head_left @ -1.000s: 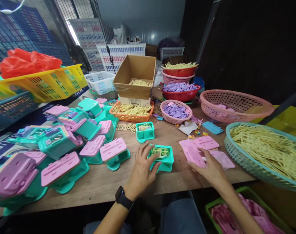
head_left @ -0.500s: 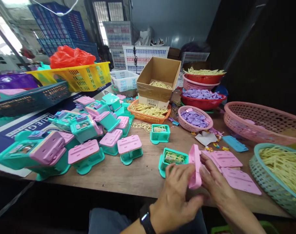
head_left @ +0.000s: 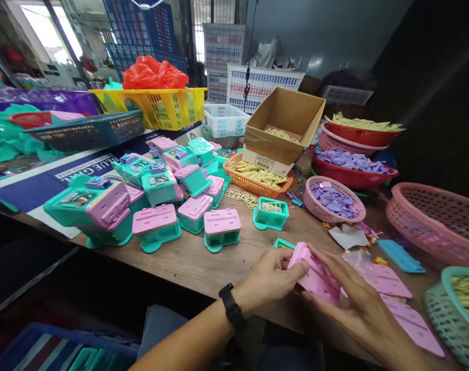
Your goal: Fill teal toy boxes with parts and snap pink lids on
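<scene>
A pink plastic piece (head_left: 315,275) is held between my two hands above the table's front edge. My left hand (head_left: 275,273), with a black band at the wrist, pinches its left end between thumb and fingers. My right hand (head_left: 348,296) wraps round its right side. Just behind my left fingers, the rim of a green box (head_left: 284,243) shows; the rest is hidden. Another green box (head_left: 271,213) with yellow pieces inside stands farther back. Flat pink panels (head_left: 389,281) lie to the right of my right hand, partly under clear film.
Green boxes with pink lids (head_left: 222,221) are piled at left. An orange basket (head_left: 253,184) of yellow pieces sits below a cardboard box (head_left: 269,149). A pink basket (head_left: 310,201) of purple pieces, a large pink basket (head_left: 423,226) and a green basket (head_left: 447,309) stand at right.
The view has swung left, shifting the scene rightward. The pink piece has turned from upright on edge to tilted, showing its broad slotted face, and my right hand now wraps round it.
</scene>
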Available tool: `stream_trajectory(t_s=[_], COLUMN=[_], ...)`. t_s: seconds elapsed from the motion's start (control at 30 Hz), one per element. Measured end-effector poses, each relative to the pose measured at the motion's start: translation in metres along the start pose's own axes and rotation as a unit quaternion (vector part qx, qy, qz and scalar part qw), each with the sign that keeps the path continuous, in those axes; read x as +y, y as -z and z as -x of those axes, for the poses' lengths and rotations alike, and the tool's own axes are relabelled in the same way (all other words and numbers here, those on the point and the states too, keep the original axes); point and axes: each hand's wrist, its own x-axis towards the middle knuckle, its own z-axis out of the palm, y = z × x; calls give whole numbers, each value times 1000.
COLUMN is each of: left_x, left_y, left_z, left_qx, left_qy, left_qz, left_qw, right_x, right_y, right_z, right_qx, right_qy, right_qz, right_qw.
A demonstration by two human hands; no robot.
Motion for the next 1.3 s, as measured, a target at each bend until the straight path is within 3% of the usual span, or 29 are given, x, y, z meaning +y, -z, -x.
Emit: stream_trajectory(t_s=[0.1,0.17,0.33,0.47,0.67,0.8,0.87,1.17,1.3], left_x=[-6,-16,-41,-46,-43,-45,-48,-59,-54], left_y=[11,19,26,24,27,31,32,36,37], left_z=[2,4,3,0,3,5,4,-4,-2], left_qx=[200,266,167,171,213,126,109,129,104], left_qy=[-25,-40,14,34,-23,-45,-51,-60,-3], left_qz=[-128,-194,-94,-24,-155,-225,-242,-278,-196], left_qw=[971,944,981,984,964,965,963,950,975], right_x=[17,25,28,27,36,42,43,41,45], right_y=[-8,-16,-36,-37,-23,-21,-22,-21,-21], right_z=[-10,-16,-24,-29,-39,-35,-32,-34,-32], right_qx=[-7,-42,-104,-127,-158,-137,-139,-181,-190], right_qy=[-38,-53,-26,-10,-22,-38,-37,10,38], right_qz=[-43,-86,-133,-127,-147,-152,-156,-152,-113], right_qw=[998,994,985,984,976,978,977,972,975])
